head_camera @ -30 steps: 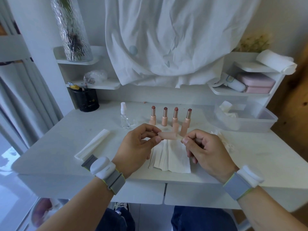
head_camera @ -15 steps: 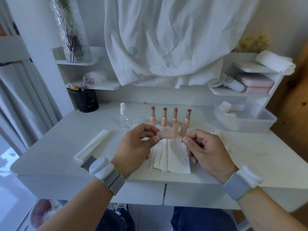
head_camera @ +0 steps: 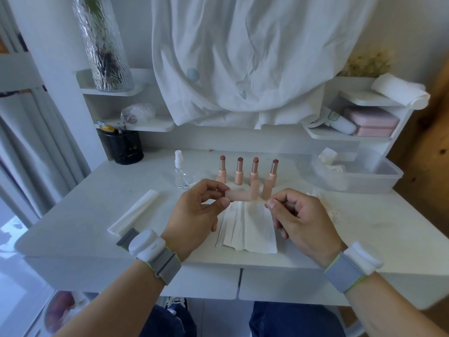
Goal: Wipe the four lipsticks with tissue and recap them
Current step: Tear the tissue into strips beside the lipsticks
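While left hand (head_camera: 194,210) pinches cap (head_camera: 239,195), right hand (head_camera: 301,222) curled, grip unclear, spray btl (head_camera: 181,172) behind.

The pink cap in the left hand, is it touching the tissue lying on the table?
Apart: the head view shows the pink cap pinched above the tissue.

- Lipsticks (head_camera: 254,171): matt peach plastic, shiny metal collars.
- Tissue (head_camera: 247,229): soft creased paper.
- Counter (head_camera: 73,215): smooth matt white.
- Vase (head_camera: 102,42): rippled glass.
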Action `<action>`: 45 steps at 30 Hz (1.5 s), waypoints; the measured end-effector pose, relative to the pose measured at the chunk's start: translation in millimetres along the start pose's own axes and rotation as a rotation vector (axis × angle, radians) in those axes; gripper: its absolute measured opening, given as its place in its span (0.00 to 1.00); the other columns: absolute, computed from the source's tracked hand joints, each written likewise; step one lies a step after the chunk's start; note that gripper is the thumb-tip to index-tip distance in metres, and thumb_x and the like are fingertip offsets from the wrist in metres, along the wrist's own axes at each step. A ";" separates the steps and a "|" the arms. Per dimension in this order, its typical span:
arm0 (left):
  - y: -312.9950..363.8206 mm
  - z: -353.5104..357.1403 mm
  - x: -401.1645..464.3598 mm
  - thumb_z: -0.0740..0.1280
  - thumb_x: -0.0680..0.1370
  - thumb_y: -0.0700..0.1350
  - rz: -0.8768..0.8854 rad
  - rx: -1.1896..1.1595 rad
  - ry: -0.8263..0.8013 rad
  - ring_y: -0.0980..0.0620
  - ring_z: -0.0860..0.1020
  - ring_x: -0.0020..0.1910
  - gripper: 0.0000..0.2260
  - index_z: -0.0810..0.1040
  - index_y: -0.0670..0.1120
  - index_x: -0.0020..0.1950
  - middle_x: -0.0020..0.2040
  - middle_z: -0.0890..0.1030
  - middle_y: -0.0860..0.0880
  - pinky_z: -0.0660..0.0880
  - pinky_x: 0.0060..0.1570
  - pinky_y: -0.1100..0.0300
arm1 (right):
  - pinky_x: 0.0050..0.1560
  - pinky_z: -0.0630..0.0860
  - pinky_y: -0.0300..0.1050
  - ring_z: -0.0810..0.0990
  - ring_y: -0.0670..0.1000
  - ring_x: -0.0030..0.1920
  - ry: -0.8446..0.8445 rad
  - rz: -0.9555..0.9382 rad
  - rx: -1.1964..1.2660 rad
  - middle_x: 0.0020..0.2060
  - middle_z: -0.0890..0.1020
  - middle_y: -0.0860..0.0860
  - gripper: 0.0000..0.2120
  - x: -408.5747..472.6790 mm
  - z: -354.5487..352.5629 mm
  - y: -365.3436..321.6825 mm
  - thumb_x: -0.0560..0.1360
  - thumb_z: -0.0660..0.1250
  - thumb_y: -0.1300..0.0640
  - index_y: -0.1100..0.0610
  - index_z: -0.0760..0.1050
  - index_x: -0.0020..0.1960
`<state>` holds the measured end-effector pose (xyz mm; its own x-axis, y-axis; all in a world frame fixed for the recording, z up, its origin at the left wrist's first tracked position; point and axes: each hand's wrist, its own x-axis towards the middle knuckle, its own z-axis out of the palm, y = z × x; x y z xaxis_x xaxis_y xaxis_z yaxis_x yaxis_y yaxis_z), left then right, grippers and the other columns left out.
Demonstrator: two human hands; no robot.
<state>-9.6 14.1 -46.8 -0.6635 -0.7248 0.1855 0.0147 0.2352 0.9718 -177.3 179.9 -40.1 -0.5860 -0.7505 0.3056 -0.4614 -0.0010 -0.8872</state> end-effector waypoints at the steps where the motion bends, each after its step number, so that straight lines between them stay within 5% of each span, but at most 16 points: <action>1: -0.3 0.2 0.4 0.71 0.82 0.40 -0.001 0.004 0.007 0.50 0.71 0.24 0.05 0.82 0.50 0.54 0.48 0.86 0.55 0.70 0.28 0.64 | 0.31 0.74 0.43 0.74 0.51 0.25 -0.004 0.001 0.006 0.28 0.81 0.53 0.11 -0.3 -0.3 -0.6 0.83 0.69 0.61 0.57 0.81 0.42; 45: 0.1 -0.6 0.8 0.70 0.83 0.40 -0.003 0.015 -0.009 0.50 0.71 0.25 0.04 0.81 0.48 0.54 0.50 0.88 0.53 0.71 0.28 0.64 | 0.31 0.74 0.46 0.74 0.51 0.26 0.073 -0.008 0.045 0.29 0.81 0.57 0.10 0.3 -1.5 1.9 0.83 0.68 0.61 0.57 0.81 0.44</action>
<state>-9.7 13.1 -46.5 -0.6702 -0.7197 0.1814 0.0019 0.2427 0.9701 -179.3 180.6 -41.2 -0.6304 -0.6999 0.3357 -0.4367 -0.0377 -0.8988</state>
